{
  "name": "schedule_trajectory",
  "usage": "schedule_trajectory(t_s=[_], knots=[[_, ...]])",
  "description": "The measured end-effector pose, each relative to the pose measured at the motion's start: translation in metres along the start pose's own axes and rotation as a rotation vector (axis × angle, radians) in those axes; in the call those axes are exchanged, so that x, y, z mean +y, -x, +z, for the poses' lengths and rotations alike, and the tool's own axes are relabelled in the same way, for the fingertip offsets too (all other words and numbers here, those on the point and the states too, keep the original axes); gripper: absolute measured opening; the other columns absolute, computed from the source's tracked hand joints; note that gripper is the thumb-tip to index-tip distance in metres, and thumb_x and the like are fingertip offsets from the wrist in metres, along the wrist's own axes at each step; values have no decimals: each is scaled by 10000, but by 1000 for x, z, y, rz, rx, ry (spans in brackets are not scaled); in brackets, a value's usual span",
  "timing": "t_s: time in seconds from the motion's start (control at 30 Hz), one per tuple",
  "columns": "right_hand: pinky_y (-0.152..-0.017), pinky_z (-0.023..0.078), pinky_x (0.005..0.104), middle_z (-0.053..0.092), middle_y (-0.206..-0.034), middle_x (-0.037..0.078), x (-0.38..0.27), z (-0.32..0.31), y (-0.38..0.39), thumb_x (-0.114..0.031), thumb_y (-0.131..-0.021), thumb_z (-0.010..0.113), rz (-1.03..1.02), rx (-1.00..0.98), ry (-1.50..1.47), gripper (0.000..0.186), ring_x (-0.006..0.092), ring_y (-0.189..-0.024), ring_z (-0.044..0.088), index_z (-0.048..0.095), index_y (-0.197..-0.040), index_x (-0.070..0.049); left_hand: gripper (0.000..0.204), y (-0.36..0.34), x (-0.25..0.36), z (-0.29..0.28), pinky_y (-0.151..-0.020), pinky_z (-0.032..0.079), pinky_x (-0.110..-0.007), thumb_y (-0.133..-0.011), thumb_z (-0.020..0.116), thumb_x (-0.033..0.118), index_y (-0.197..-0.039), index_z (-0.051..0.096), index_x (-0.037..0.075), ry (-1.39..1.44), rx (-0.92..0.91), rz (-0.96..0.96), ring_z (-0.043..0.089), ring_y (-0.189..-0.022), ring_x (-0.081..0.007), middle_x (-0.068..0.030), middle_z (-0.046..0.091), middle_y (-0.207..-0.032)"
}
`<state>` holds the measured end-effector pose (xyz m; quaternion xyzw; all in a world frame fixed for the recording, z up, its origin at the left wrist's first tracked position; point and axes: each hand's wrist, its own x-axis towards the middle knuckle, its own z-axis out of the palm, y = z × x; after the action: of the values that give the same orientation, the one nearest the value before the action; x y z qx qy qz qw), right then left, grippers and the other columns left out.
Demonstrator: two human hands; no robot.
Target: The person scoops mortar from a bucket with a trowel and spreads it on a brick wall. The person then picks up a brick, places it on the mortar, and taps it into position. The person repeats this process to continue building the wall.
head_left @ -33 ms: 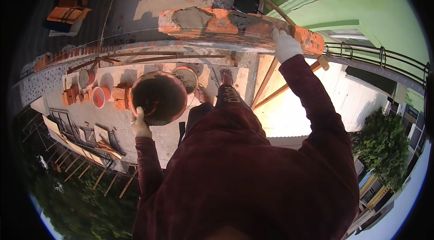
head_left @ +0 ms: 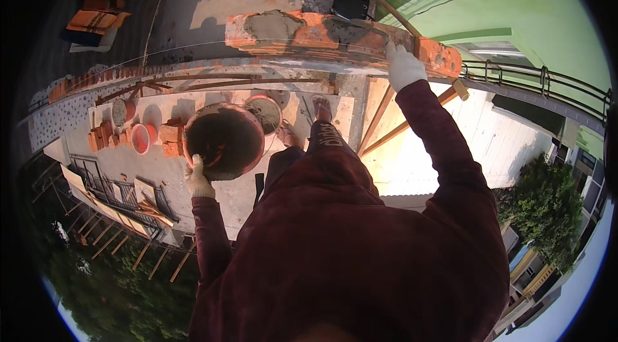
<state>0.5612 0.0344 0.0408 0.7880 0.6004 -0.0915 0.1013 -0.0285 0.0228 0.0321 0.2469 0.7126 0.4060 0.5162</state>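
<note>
My left hand (head_left: 197, 176), in a pale glove, grips the near-left rim of a large round bucket (head_left: 232, 139) with dark contents. My right hand (head_left: 404, 64), also gloved, rests on a short brick wall (head_left: 438, 57) with its fingers mostly stretched out against the bricks. Grey mortar (head_left: 270, 26) is smeared over part of the brick top, and a thin string runs across the wall. Just beyond the bucket is a smaller tub (head_left: 262, 109) of grey material. My sandalled foot (head_left: 322, 108) stands on a pale board below the wall.
Brick stacks (head_left: 100, 136), a red bucket (head_left: 143, 139) and another container (head_left: 121, 112) lie to the left. Timber braces (head_left: 386, 110) stand below the wall's right end, beside a black railing (head_left: 528, 78) and green building (head_left: 489, 0). Scaffold and boards (head_left: 116, 207) are at lower left.
My right hand and sleeve have shifted slightly down and left. My left hand and the bucket have moved a little to the left.
</note>
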Motion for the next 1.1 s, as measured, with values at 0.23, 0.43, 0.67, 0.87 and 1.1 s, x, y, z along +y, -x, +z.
schedule_trajectory(t_s=[0.23,0.43,0.67,0.87,1.1], knots=[[-696,515,483,676,-843,190,34,-54,107,-201,-855,601,377,-124,-577,310,369,-774,673,582,-1082,9,210,0,7,-19,-707,590,-340,-982,700,266,-1112,653,107,109,21,9,674,-811,-149,-10,691,-974],[-369,357,284,502,-604,8,0,-12,174,-363,-1023,510,788,-502,-1361,349,104,-421,450,584,-1015,-22,417,-15,-4,-22,-779,608,-428,-979,695,310,-1322,582,101,107,6,-125,682,-1020,-253,-67,671,-1169],[-419,350,302,504,-615,24,-40,35,54,-425,-1055,485,602,-272,-1891,421,139,-460,459,596,-1047,-19,241,-23,-8,-32,-521,520,-287,-971,708,252,-1176,653,139,94,8,-107,597,-682,-84,23,659,-883],[-422,399,344,545,-635,47,-42,73,22,-427,-1014,491,399,-342,-1520,409,169,-457,509,577,-860,-58,282,-10,-2,-25,-620,602,-321,-973,701,249,-1214,648,112,126,-13,-47,686,-809,-164,-29,700,-987],[-677,519,456,679,-801,193,-28,63,40,-435,-1003,443,385,-254,-978,511,337,-681,670,654,-1010,30,254,-3,0,-20,-625,583,-364,-980,695,282,-1168,617,129,117,-17,-66,668,-786,-186,-12,640,-933]])
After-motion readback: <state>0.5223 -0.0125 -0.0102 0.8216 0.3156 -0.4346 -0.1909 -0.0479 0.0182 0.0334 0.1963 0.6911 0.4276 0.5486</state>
